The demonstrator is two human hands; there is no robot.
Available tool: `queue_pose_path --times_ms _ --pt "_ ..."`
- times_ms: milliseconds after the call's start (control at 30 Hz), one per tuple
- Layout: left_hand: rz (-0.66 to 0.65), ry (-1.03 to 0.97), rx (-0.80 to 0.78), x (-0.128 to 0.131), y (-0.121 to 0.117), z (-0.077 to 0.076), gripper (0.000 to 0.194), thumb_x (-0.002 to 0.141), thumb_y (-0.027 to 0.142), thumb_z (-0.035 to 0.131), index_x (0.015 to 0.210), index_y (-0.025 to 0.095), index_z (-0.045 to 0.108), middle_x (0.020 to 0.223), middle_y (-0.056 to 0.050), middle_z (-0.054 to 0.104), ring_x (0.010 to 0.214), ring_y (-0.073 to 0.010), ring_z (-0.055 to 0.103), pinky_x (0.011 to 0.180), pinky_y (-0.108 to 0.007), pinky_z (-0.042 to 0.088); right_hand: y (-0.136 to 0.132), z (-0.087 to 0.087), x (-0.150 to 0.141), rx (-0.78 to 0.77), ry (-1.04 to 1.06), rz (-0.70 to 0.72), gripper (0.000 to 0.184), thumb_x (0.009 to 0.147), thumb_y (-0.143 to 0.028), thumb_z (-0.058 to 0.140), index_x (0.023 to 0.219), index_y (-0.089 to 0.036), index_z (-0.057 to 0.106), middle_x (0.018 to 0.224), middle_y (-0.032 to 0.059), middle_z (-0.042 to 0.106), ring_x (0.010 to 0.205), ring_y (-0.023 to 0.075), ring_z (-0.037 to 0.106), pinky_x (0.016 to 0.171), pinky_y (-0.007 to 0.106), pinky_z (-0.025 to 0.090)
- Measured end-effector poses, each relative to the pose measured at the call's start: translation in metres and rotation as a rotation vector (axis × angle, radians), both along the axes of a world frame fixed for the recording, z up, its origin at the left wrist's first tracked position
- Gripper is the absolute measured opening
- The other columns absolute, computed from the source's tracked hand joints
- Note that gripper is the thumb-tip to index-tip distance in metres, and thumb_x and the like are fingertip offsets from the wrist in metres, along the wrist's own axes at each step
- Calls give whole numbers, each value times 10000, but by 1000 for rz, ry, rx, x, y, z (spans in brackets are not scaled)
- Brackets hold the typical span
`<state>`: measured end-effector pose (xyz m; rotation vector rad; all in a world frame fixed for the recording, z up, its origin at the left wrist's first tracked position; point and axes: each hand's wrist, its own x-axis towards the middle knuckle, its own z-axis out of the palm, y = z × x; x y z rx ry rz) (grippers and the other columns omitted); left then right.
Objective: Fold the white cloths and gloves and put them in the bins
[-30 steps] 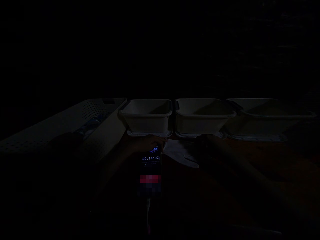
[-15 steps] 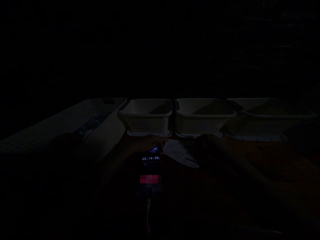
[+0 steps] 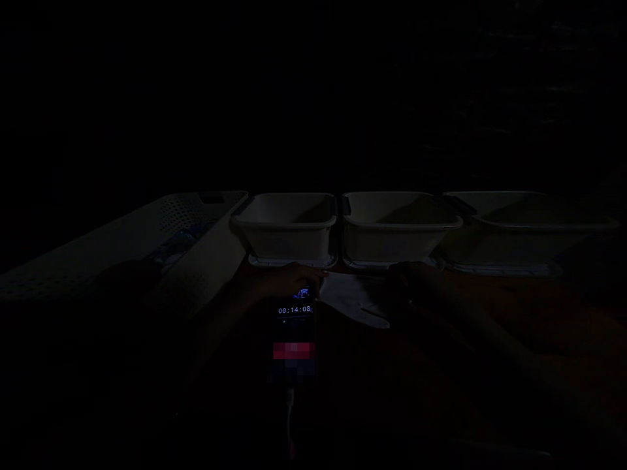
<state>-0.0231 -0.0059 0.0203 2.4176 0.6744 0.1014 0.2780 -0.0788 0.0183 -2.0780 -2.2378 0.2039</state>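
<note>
The scene is very dark. A pale, flat glove [image 3: 345, 297] lies between my hands, its thumb pointing right and toward me. At its left edge my left hand [image 3: 294, 279] is closed, the fingertips pinching the border of the glove. My right hand [image 3: 409, 277] is at the glove's other end, mostly in shadow, so its fingers do not show clearly. Below my left wrist is a lit phone [image 3: 294, 333] showing a timer, with a cable [image 3: 289, 414] running from it toward me.
Three pale tubs, a left one [image 3: 289, 241], a middle one [image 3: 392, 241] and a right one [image 3: 514, 245], stand in a row behind my hands. To the left is a perforated basket [image 3: 215, 261] holding bluish items [image 3: 179, 241] too dark to name.
The picture has become slightly darker. My hands and the glove have hardly moved.
</note>
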Motion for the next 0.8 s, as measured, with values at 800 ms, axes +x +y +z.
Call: queue_pose_path --times_ms 800 --pt "-1 7 21 0 0 0 333 779 -3 351 844 157 636 1327 -46 467 1242 -149 409 974 -265 342 0 -4 -8 72 -80 -119 286 838 -269 433 1005 -185 649 991 155 652 874 237 616 675 279 429"
